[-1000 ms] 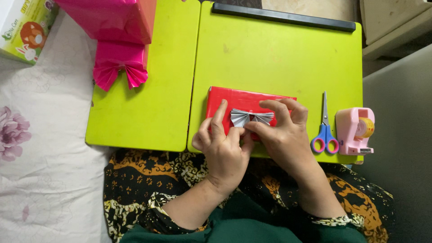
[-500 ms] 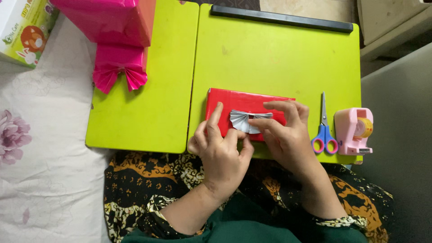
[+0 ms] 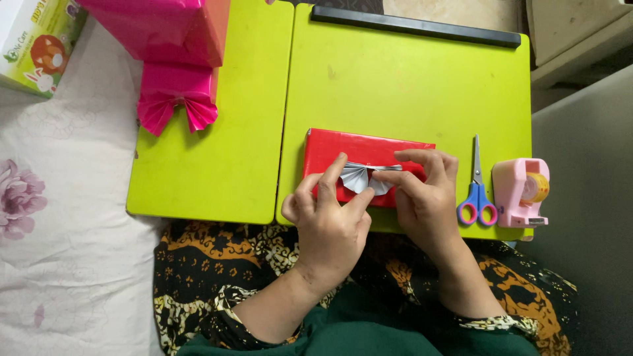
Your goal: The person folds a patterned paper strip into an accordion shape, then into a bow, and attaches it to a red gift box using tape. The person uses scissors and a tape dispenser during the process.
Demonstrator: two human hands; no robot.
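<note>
Both hands pinch a silver pleated paper bow [image 3: 364, 178] atop the red-wrapped box [image 3: 359, 150], which lies lengthwise across the green bench [image 3: 409, 86]; left hand [image 3: 326, 221] and right hand [image 3: 422, 198] grip opposite ends.

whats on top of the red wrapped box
A silver pleated paper bow lies on the red wrapped box, pinched by the left hand and right hand. How it is fastened is hidden under the fingers.
</note>
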